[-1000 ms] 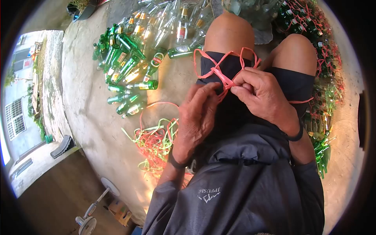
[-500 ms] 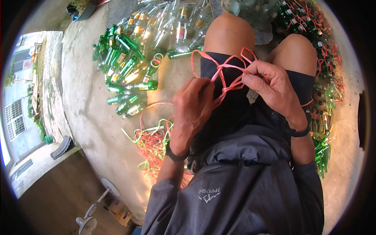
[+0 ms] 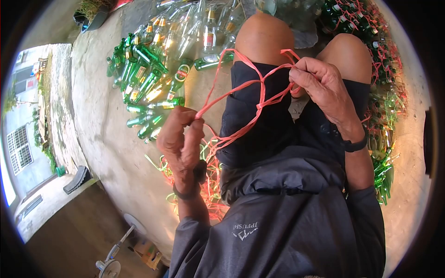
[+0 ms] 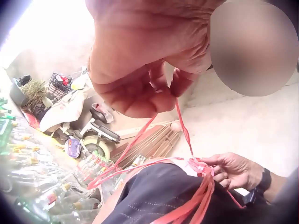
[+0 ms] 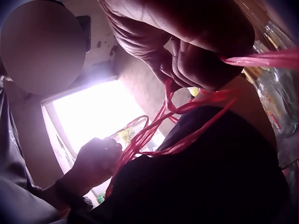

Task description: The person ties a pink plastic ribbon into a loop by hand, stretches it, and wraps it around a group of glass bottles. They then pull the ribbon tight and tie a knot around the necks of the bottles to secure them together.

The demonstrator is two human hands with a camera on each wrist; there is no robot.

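Note:
Pink plastic twine point(image 3: 260, 92) stretches in knotted loops over the person's dark shorts point(image 3: 250, 125). At its left side the left hand point(image 3: 178, 139) pinches a loop between thumb and fingertips, out beyond the left thigh. The right hand point(image 3: 324, 90) pinches the twine's other side above the gap between the knees. In the left wrist view, two strands of twine point(image 4: 184, 133) run down from the left hand's point(image 4: 145, 65) fingertips to a bunch at the right hand point(image 4: 236, 170). In the right wrist view, twine point(image 5: 140, 137) hangs from the right hand's point(image 5: 191, 51) curled fingers.
Green bottles point(image 3: 148, 83) and clear bottles point(image 3: 190, 34) lie on the floor beyond the left knee. A tangle of red and green twine point(image 3: 213, 185) is beside the left forearm. Bottles netted in red twine point(image 3: 380, 69) line the right side. A fan point(image 3: 110, 268) stands at lower left.
The left hand has moved away to the left and down, drawing a loop of twine out wide. The right hand has shifted slightly up and right, still pinching twine. The view has tilted a little.

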